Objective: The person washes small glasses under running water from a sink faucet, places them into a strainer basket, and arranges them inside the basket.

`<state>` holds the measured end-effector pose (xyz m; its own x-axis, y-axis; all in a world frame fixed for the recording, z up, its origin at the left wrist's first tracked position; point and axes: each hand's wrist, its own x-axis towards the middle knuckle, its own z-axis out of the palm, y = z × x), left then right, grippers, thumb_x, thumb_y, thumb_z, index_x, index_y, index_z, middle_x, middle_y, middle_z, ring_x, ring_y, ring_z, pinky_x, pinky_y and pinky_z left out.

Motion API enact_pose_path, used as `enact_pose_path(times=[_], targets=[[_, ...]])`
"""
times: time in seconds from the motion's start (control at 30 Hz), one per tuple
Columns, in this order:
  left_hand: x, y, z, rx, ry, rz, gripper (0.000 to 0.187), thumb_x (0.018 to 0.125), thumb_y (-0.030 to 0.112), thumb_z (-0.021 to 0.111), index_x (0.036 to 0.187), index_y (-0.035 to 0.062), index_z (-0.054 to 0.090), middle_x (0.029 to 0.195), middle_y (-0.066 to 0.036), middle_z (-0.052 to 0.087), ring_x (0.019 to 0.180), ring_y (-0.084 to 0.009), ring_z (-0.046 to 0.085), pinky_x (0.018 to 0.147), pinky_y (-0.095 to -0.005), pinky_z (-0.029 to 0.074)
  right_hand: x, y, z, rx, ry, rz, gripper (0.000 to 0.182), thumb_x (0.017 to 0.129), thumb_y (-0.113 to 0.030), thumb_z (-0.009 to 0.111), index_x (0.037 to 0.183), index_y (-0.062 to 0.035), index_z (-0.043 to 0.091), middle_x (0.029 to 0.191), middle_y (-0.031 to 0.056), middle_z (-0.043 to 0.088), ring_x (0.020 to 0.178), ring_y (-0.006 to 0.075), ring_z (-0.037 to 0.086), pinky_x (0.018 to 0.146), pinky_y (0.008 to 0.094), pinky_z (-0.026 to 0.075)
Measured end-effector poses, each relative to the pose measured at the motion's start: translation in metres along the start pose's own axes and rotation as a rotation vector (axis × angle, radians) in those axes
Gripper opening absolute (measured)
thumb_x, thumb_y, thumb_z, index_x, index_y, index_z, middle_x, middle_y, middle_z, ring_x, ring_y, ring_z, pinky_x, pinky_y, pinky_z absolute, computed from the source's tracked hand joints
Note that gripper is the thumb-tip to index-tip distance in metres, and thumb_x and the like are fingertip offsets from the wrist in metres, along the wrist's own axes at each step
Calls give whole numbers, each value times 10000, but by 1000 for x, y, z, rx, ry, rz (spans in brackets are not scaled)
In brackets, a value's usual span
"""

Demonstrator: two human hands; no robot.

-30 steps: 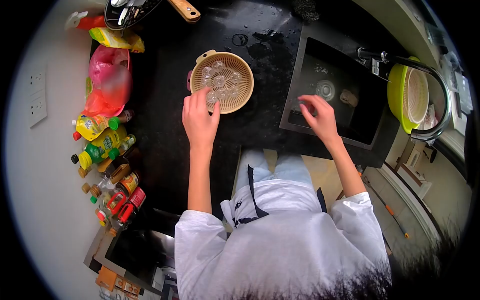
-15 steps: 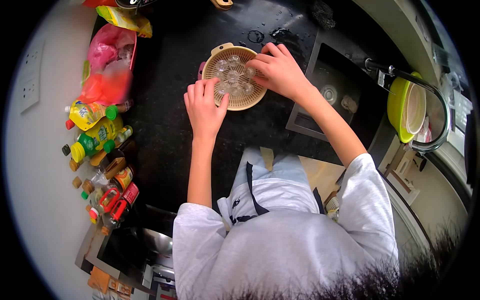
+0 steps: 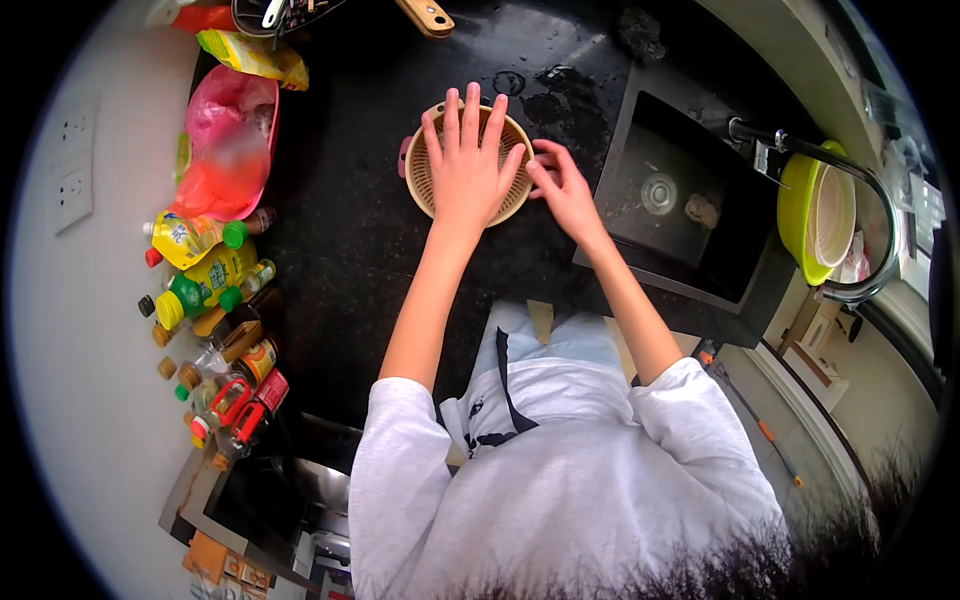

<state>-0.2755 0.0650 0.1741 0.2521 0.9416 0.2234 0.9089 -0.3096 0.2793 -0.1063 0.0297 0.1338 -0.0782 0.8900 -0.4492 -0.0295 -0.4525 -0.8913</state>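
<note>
A beige slotted basket [image 3: 419, 186] sits on the black counter [image 3: 340, 190]. My left hand [image 3: 467, 165] lies over it with the fingers spread, hiding most of the inside; the small clear cups seen there earlier are almost wholly covered. At the basket's right rim is my right hand [image 3: 562, 190], its thumb and fingers apart and close to the edge. Whether the fingertips touch the rim is hard to tell. Something dark pink [image 3: 404, 157] shows at the basket's left side.
A black sink [image 3: 660, 190] lies to the right, with a faucet [image 3: 755, 133] and a green basin [image 3: 800, 215] beyond. Along the left wall stand a pink container [image 3: 268, 130] and several bottles [image 3: 205, 280]. A wooden handle [image 3: 427, 15] reaches in at the top.
My left hand has moved from the basket's lower left rim to over its middle, fingers spreading. My right hand has drawn back down and outward to the right rim.
</note>
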Motion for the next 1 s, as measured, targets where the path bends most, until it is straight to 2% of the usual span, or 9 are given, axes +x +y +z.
enact_pose_path(times=[0.1, 0.2, 0.27, 0.3, 0.37, 0.4, 0.7, 0.87, 1.0], targets=[[0, 1, 11, 57, -32, -2, 615, 936, 393, 606, 1492, 184, 446, 1570, -133, 360, 1464, -351, 306, 1175, -619, 192, -18, -2, 20, 13, 4, 49, 556, 974, -279, 654, 1417, -19, 441, 1238, 131, 570, 917, 135, 657, 685, 289, 599], [3, -1, 11, 85, -40, 0, 610, 945, 397, 587, 1503, 199, 439, 1584, -125, 347, 1477, -334, 290, 1179, -630, 167, -18, -6, 24, -70, 20, 86, 606, 949, -295, 672, 1430, -20, 425, 1258, 175, 584, 923, 208, 688, 736, 325, 599], [0, -2, 6, 90, -52, 3, 609, 949, 400, 579, 1509, 211, 432, 1589, -118, 341, 1483, -333, 280, 1180, -633, 159, -12, -6, 25, -400, 18, -55, 626, 943, -302, 616, 1464, -44, 384, 1186, 256, 640, 948, 350, 705, 824, 402, 582], [-1, -2, 3, 84, -63, -2, 609, 953, 402, 571, 1516, 222, 425, 1595, -111, 335, 1489, -331, 270, 1180, -636, 151, -9, -12, 27, -393, 25, -61, 626, 943, -302, 616, 1464, -44, 384, 1186, 256, 640, 948, 350, 705, 824, 402, 582], [-2, -3, 5, 118, -84, -13, 606, 961, 396, 554, 1527, 239, 407, 1604, -93, 324, 1496, -331, 255, 1182, -640, 138, -10, -18, 28, -438, -56, 180, 618, 935, -295, 517, 1495, -97, 348, 1078, 307, 667, 998, 462, 664, 910, 472, 532], [-1, -3, 6, 131, -93, -8, 602, 967, 394, 545, 1530, 237, 401, 1607, -97, 318, 1497, -337, 250, 1182, -640, 136, -10, -14, 30, -369, -39, 145, 621, 919, -265, 457, 1512, -141, 327, 1022, 312, 677, 995, 489, 650, 920, 519, 506], [1, -2, 10, 107, -84, -1, 557, 1008, 355, 470, 1537, 202, 387, 1605, -135, 307, 1496, -374, 233, 1189, -623, 133, -13, -15, 33, -331, 41, 35, 639, 888, -221, 479, 1507, -145, 338, 1054, 323, 664, 1024, 498, 633, 934, 533, 487], [17, 9, 14, -23, -13, 23, 525, 1016, 304, 441, 1521, 164, 414, 1596, -157, 316, 1488, -403, 235, 1190, -606, 142, -12, -35, 16, -416, 61, 45, 659, 890, -227, 490, 1500, -34, 331, 988, 351, 657, 991, 516, 631, 920, 551, 493], [42, 36, 28, -150, 101, 42, 522, 1013, 309, 448, 1517, 171, 421, 1587, -153, 335, 1480, -400, 256, 1187, -605, 153, -13, -66, -18, -552, 125, 3, 673, 893, -245, 500, 1502, -22, 319, 987, 346, 660, 966, 525, 631, 910, 553, 496]])
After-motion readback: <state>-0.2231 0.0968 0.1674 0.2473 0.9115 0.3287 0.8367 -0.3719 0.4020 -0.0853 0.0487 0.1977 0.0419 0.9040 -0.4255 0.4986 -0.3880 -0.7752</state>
